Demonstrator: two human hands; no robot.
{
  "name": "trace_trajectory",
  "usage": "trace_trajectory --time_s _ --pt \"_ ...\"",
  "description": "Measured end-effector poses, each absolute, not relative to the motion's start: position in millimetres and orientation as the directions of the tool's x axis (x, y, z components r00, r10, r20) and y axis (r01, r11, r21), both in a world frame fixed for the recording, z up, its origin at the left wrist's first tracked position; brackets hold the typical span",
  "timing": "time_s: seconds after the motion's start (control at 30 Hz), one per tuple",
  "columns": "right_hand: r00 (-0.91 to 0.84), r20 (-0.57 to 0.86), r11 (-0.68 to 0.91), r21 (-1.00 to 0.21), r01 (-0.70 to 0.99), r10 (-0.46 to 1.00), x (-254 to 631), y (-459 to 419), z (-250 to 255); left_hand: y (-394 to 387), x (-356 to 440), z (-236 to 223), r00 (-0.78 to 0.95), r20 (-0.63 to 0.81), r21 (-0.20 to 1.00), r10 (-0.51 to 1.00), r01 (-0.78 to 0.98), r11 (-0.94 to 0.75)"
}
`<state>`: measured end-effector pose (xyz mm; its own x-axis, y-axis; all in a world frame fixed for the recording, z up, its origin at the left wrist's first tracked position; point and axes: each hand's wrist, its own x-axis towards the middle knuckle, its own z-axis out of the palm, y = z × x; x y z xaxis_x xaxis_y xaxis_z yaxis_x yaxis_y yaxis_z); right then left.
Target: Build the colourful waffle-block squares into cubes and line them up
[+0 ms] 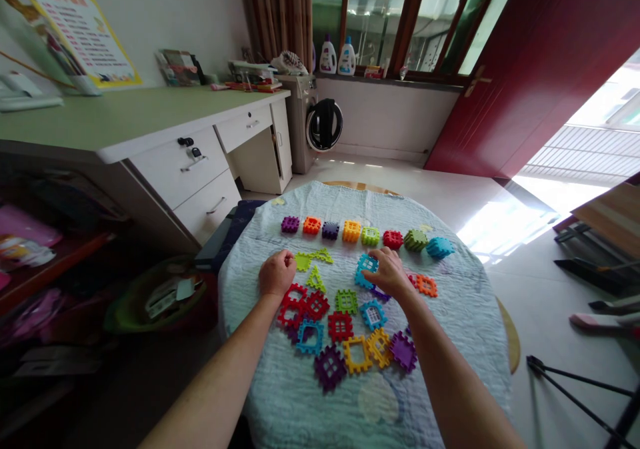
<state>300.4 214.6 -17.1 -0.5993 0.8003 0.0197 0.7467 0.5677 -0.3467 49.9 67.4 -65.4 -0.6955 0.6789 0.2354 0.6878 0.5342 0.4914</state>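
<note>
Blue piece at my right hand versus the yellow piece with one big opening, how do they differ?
The blue piece has a window grid; the yellow piece has one large opening. The blue piece is at your right hand; the yellow piece lies untouched, nearer you. Both are squarish with toothed edges.

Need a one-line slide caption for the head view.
Right hand at a blue tile, left hand beside green pieces, row of blocks beyond, all over a cloth-covered table.

On the round, blue-clothed desk [460, 342], I see multicoloured toothed plastic blocks [351, 231] lined up behind scattered flat plastic panels [341, 327]; beyond it, the grey front-loading washing machine [301, 119] stands left of the red door [515, 69].
</note>
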Motion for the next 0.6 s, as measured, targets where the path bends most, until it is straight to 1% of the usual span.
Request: trace_trajectory --time_s 0.13,0.27,0.6 --pt "-0.643 -0.035 0.61 -0.279 0.742 0.765 304 204 -21 67 49 -66 -0.692 0.237 0.49 0.682 0.691 0.531" --pt "-0.639 -0.074 0.613 -0.22 0.759 0.766 301 194 -27 67 49 -65 -0.692 0.238 0.486 0.682 0.692 0.533" --pt "-0.657 -0.135 0.626 -0.213 0.75 0.742 297 195 -20 67 52 -61 -0.693 0.226 0.473 0.684 0.692 0.545"
